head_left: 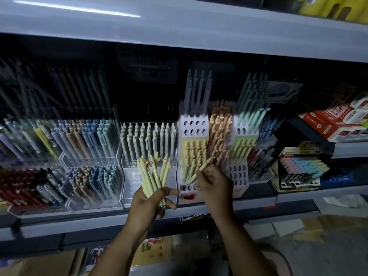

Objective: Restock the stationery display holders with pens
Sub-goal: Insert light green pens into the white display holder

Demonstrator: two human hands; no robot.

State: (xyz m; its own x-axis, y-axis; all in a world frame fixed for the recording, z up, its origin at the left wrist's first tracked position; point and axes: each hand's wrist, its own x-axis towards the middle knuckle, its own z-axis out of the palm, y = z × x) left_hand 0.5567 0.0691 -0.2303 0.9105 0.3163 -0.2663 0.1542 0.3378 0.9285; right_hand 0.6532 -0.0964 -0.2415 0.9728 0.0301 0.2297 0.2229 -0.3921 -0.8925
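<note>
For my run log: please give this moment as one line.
left hand: holds green pens | right hand: one pen at holder

We see a dim scene: glare streaks the upper shelf [79, 18] at upper left, a bright patch lights the centre holders [192, 126], and the edges bow and blur.

Bundle of pale green pens [154, 176] at lower centre of frame — fanned out, tips down, pink-orange toppers up. One more green pen [201, 169] just right of it, tilted, top end pointing up-right, in front of the white perforated display holder [194, 126]. Holder's yellow-green section [194, 156] partly filled with matching pens; upper holes — mostly empty, four grey pens [197, 92] at the top row.
</note>
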